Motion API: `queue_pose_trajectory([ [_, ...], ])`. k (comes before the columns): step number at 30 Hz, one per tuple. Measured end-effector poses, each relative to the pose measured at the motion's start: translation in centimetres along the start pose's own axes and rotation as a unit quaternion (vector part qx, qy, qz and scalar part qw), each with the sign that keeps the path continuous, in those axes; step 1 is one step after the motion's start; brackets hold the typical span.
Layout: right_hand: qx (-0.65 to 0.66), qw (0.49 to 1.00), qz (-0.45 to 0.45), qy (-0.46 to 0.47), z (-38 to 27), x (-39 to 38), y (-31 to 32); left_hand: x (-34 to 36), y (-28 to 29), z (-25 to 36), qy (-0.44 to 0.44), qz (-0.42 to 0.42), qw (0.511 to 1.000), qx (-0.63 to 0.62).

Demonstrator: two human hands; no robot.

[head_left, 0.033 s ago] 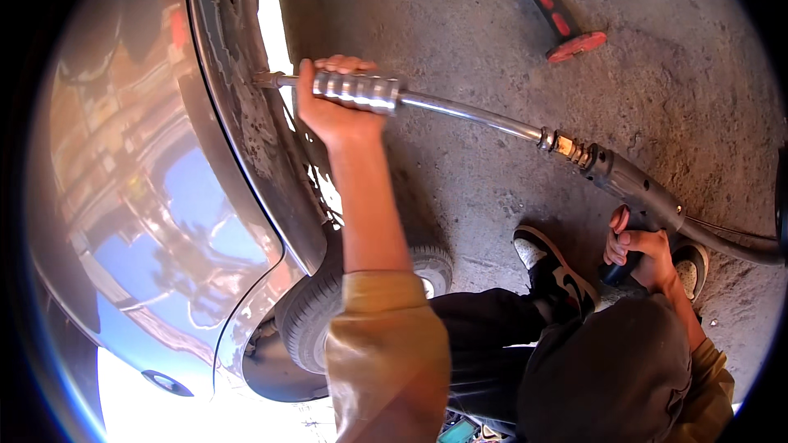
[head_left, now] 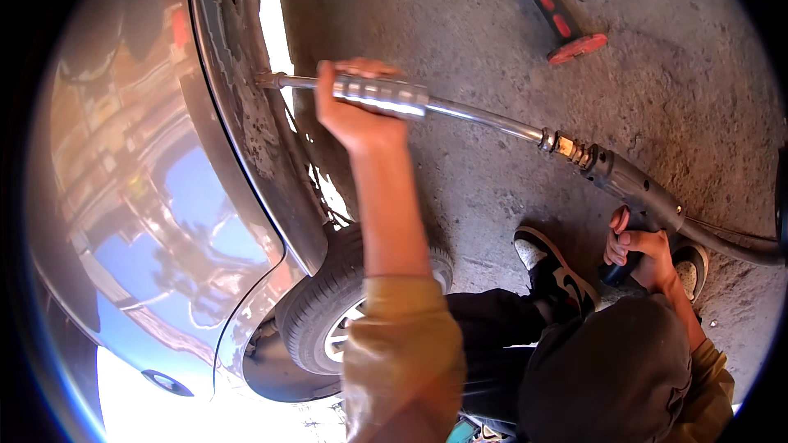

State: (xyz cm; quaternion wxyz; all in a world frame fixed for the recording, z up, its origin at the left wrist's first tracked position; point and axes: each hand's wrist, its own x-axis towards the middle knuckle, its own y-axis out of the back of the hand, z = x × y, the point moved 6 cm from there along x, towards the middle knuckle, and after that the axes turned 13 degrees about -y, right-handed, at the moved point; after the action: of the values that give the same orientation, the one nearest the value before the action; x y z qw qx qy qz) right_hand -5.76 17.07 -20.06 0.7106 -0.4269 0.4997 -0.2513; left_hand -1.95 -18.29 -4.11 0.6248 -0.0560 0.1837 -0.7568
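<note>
My left hand (head_left: 361,121) is wrapped round the ribbed metal sliding weight (head_left: 394,98) of a slide hammer dent puller. The weight sits on a shiny rod (head_left: 488,119), partway along and apart from its far end. That rod's tip (head_left: 271,79) meets the scraped, bare-metal sill (head_left: 250,119) under a car door. On the right, the rod joins a dark gun body (head_left: 632,180). My right hand (head_left: 644,250) grips the gun's black handle, with its fingers curled round it.
The glossy car door (head_left: 164,221) fills the left side. A car wheel (head_left: 316,324) stands below the sill. A chisel with a red hand guard (head_left: 566,29) lies on the concrete floor (head_left: 460,25). A thick cable (head_left: 739,254) trails right. A shoe (head_left: 550,267) is near the gun.
My left hand and the sliding weight have moved right along the rod, away from the sill. The right hand, gun and rod tip have stayed in place.
</note>
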Motion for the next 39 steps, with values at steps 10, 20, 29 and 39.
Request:
queue_pose_trajectory([
  [10, 0.063, 0.994, 0.069, 0.059, 2.0, -5.1, 4.0, -13.3, -2.9, -13.1, 0.144, 0.061, 0.986, -0.052],
  [20, 0.002, 1.0, 0.027, 0.005, -0.4, -1.2, 0.9, -9.5, -3.0, -8.0, 0.064, 0.041, 0.997, -0.006],
  [29, 0.006, 1.0, 0.016, -0.009, -0.3, -0.4, 0.7, -9.0, -2.6, -7.9, 0.06, 0.044, 0.997, -0.001],
  [39, 0.03, 1.0, -0.002, 0.001, -0.4, -0.1, 0.5, -8.5, -2.2, -8.5, 0.07, 0.044, 0.997, -0.007],
])
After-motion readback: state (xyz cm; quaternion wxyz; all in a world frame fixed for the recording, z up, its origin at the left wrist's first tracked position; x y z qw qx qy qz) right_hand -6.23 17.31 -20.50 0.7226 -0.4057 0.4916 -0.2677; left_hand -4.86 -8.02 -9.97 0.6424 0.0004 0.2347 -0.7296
